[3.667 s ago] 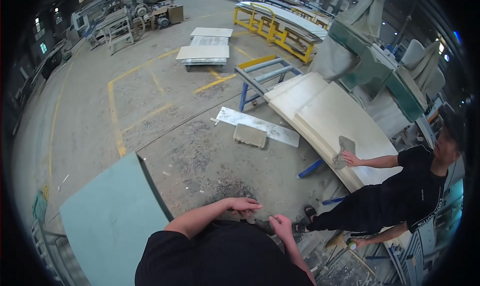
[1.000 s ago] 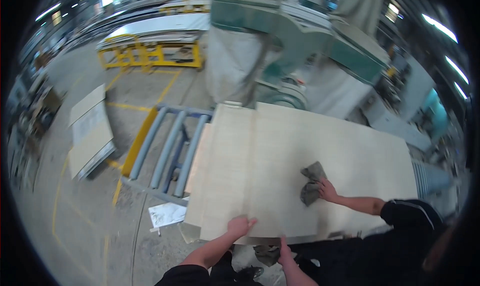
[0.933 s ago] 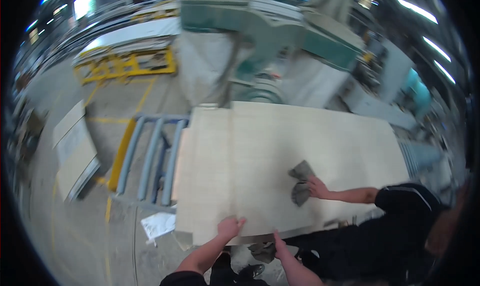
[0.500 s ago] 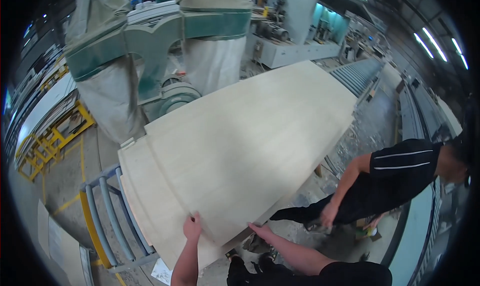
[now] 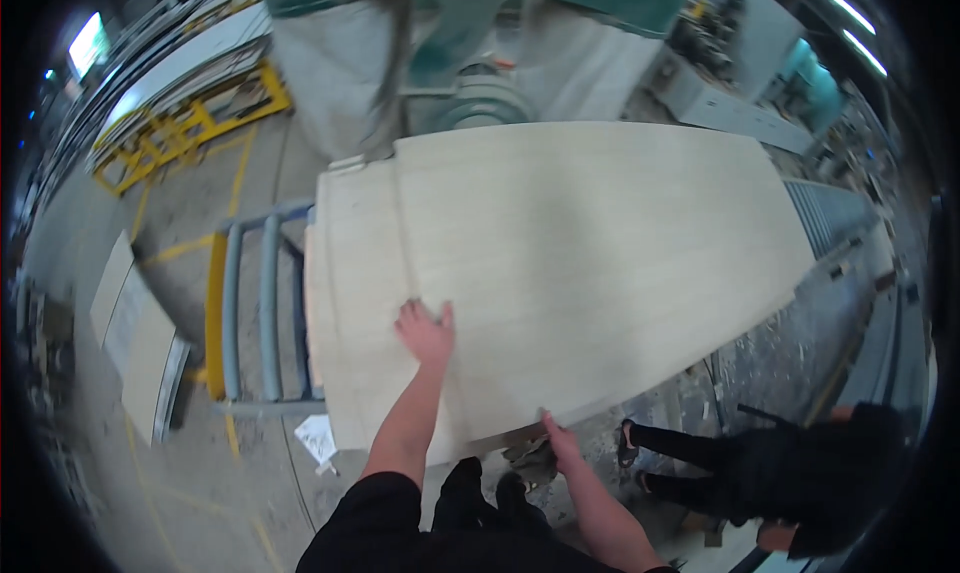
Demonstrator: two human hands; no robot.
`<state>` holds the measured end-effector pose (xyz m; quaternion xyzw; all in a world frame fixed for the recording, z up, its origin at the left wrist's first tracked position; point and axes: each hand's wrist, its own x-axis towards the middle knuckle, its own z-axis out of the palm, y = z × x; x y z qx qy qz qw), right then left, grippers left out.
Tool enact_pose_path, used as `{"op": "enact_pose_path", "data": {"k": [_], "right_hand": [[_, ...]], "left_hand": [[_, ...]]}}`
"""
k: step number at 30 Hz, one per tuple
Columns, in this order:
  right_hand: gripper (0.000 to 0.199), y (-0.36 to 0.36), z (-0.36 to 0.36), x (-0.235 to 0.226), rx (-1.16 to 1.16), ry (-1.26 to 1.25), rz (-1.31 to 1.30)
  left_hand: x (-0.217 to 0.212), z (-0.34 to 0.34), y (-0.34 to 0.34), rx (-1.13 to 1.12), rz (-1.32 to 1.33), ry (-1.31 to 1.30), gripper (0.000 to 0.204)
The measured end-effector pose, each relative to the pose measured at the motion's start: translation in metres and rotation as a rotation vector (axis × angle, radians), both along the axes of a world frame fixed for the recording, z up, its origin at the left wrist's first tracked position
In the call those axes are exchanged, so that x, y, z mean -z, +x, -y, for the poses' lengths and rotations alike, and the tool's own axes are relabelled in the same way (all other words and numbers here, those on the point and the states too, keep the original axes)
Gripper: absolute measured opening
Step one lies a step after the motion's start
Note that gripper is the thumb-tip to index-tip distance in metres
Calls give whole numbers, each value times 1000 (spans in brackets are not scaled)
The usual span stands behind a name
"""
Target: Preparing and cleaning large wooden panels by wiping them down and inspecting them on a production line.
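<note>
One big pale board (image 5: 610,243) fills the middle of the head view, lying flat on top of another pale board (image 5: 358,273) that sticks out on its left side. The person's left hand (image 5: 427,333) rests palm down, a bit below the middle and to the left, with its fingers spread apart, close to the left edge of the top board. The right hand (image 5: 562,446) is lower down, with its thumb side up at the near edge of the boards; I cannot tell if its fingers are clamped on anything. A crumpled grey-brown thing (image 5: 530,460) is just beside it, too blurry to name. Left of the boards stands a frame with blue-grey rollers (image 5: 270,308) and a yellow end bar (image 5: 215,318). A white sheet (image 5: 318,441) lies on the floor at the lower left, and more flat boards (image 5: 150,358) are stacked farther left. A yellow rack (image 5: 200,123) is at the upper left. A green machine (image 5: 465,28) with pale bags (image 5: 345,83) stands at the top. Another person (image 5: 770,463) in dark clothes is at the lower right, well apart from both hands.
</note>
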<state>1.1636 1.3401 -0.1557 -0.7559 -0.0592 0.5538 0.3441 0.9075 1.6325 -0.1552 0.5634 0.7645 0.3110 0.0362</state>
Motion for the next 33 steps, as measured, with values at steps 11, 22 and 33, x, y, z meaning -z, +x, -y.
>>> {"op": "enact_pose_path", "data": {"k": [11, 22, 33], "right_hand": [[90, 55, -15, -1, 95, 74, -47], [96, 107, -6, 48, 189, 176, -121], [97, 92, -6, 68, 313, 190, 0]], "left_hand": [[-8, 8, -27, -2, 9, -177, 77], [-8, 1, -20, 40, 59, -212, 81], [-14, 5, -38, 67, 74, -218, 82]]}}
